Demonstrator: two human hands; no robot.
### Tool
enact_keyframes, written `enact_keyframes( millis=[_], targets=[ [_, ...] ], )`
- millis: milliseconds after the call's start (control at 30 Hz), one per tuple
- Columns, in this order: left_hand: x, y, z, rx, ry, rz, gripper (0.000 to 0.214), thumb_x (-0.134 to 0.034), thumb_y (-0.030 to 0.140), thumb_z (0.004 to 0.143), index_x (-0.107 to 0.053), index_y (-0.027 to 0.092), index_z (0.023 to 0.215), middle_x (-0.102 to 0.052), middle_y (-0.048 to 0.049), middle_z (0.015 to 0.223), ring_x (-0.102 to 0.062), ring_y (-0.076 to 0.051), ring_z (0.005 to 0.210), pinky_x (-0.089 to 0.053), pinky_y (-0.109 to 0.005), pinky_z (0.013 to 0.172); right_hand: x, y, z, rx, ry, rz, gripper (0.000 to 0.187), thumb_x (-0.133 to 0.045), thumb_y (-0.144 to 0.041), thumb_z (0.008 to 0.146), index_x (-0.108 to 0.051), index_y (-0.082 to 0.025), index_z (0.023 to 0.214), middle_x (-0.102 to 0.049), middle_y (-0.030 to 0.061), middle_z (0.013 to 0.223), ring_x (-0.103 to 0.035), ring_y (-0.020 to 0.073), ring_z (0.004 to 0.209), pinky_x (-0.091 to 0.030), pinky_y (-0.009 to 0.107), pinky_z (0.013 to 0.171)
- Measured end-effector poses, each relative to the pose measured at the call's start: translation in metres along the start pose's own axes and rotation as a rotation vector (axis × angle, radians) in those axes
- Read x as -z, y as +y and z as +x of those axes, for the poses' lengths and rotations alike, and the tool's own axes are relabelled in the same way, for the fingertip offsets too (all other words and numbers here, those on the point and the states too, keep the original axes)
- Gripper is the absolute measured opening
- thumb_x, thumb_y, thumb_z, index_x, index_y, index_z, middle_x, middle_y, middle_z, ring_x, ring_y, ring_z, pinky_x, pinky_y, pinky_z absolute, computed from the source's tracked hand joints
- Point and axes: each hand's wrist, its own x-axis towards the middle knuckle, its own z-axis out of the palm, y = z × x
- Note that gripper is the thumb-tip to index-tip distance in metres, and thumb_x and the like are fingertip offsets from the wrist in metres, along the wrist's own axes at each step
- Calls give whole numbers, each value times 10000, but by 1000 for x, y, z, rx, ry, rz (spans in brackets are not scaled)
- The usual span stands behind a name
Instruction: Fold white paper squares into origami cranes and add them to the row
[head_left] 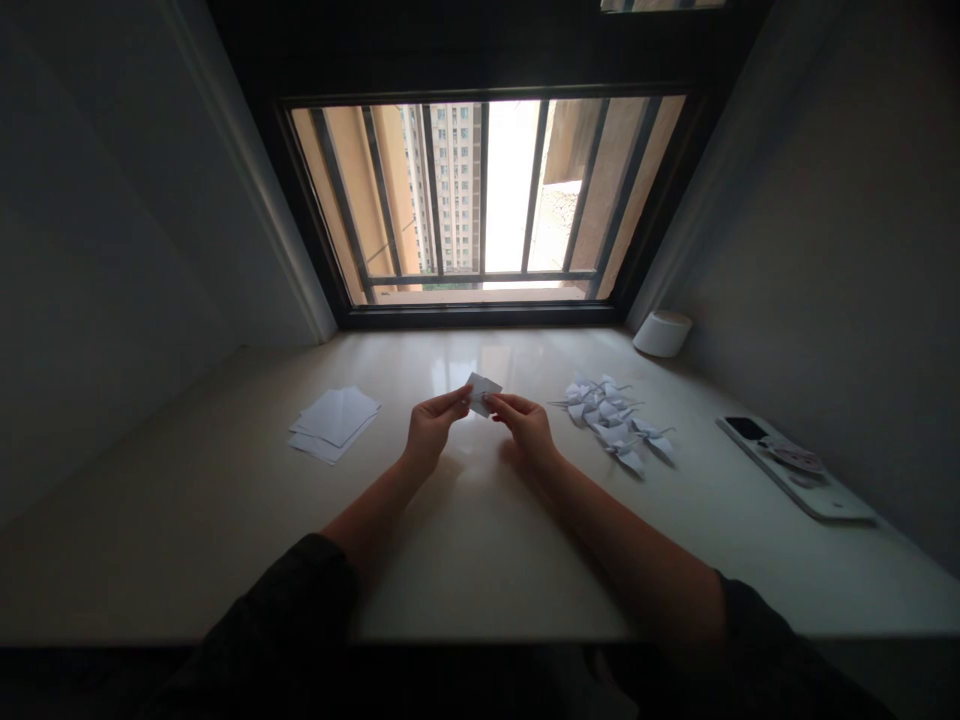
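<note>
**Head view: both hands pinch a small folded white paper above the tabletop**

Head view, near edge: dark fabric sleeves [292,610] pushed up, bare forearms reaching forward over a pale, glossy stone-like tabletop [480,540].

Left hand [431,425] and right hand [527,420] meet mid-table. Thumb and fingertips of each hand are closed on opposite edges of a small white folded paper piece [482,391], the other fingers curled. The paper is held up just above the table, between the two hands, and is angular with at least one fold visible. Its exact shape is too small to tell.

Step in hand, as I judge it: mid-fold, working a crease. A further fold would call for lined-up edges and a firm fingertip press, since the thin paper is light and slips easily.

Left of the hands, well apart: a loose stack of flat white square paper sheets [335,420], slightly fanned.

Right of the hands: a cluster of small white folded paper figures [611,415] with pointed, wing-like tips, lying touching one another.

Far right: a white oblong tray-like object [817,495] with a dark flat phone-like item [746,428] on it.

Back right corner: a short white matte cylinder [662,333].

Beyond: a dark-framed window with vertical metal bars [487,200], bright outside, with buildings visible.
</note>
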Motion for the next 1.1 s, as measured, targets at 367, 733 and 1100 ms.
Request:
enact_keyframes(
  millis=[367,733,1100],
  targets=[
    [-2,1,-2,-4,-3,-12,398,-748,310,632,-699,175,1004,-718,-71,939,-628,-186,841,-486,-344,810,-5,-8,-6,5,88,-1,262,-796,-371,511,-730,-195,694,-694,41,679,-583,174,667,-441,315,632],
    [-1,3,-2,-15,23,63,397,-773,328,609,-710,157,961,-727,-65,793,-635,-166,721,-490,-304,698,-6,-8,-7,15,29,76,261,-815,-316,494,-718,-189,700,-713,26,685,-632,171,668,-480,314,680],
    [-2,1,-2,-5,33,52,406,-774,329,608,-707,146,964,-725,-69,820,-638,-168,742,-492,-311,721,-8,-10,-9,0,45,109,266,-805,-268,499,-711,-180,732,-724,37,726,-650,189,715,-486,323,696]
  ],
)
